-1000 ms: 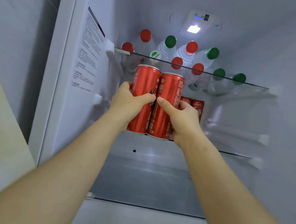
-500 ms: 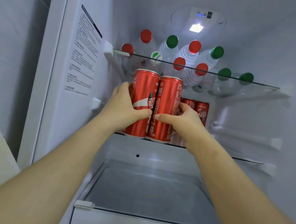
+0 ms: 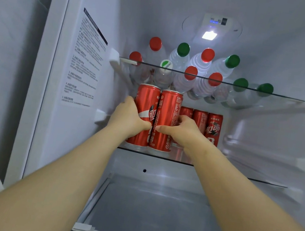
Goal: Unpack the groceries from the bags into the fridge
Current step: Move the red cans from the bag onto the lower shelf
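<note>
Two tall red soda cans stand side by side at the left front of the fridge's middle glass shelf (image 3: 238, 175). My left hand (image 3: 129, 117) is wrapped around the left can (image 3: 146, 102). My right hand (image 3: 181, 131) grips the right can (image 3: 168, 110). Both cans are upright, and their bases rest on or just above the shelf. Behind my right hand, three more red cans (image 3: 213, 127) stand in a row further back on the same shelf.
The top glass shelf (image 3: 282, 97) carries several clear water bottles (image 3: 198, 62) with red and green caps. Below is a lower glass shelf (image 3: 151, 215). The fridge's left wall (image 3: 88, 61) bears a printed label. A lamp (image 3: 209, 35) glows at the back.
Both hands have carried the two cans forward and down onto the middle shelf. The view has shifted, showing more of the lower shelf.
</note>
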